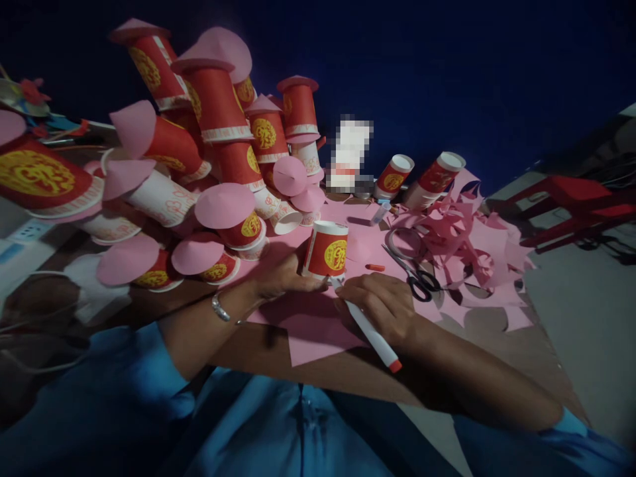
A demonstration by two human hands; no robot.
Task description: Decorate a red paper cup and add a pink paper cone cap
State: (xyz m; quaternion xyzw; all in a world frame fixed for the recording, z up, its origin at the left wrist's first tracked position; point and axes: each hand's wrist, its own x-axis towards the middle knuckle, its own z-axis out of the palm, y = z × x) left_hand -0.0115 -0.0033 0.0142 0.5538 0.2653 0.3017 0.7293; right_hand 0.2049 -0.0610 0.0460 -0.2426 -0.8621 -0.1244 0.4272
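Note:
Near the middle, my left hand (287, 277) is closed around the lower left side of a red paper cup (326, 250) with a yellow emblem and white rims. My right hand (380, 305) grips a white marker (370, 331) with an orange-red end pointing down toward me. The marker's other end meets the bottom edge of the cup, between both hands. Pink paper (318, 331) lies under the hands. A small red cap (375, 267) rests on the paper just beyond my right hand.
Many red and white cups with pink cone tops (218, 103) crowd the left side. Scissors (422, 285), a roll of tape (405, 244) and a heap of pink scraps (477, 245) lie to the right. Two cups (394, 176) stand behind. A red stool (571, 199) is beyond the table.

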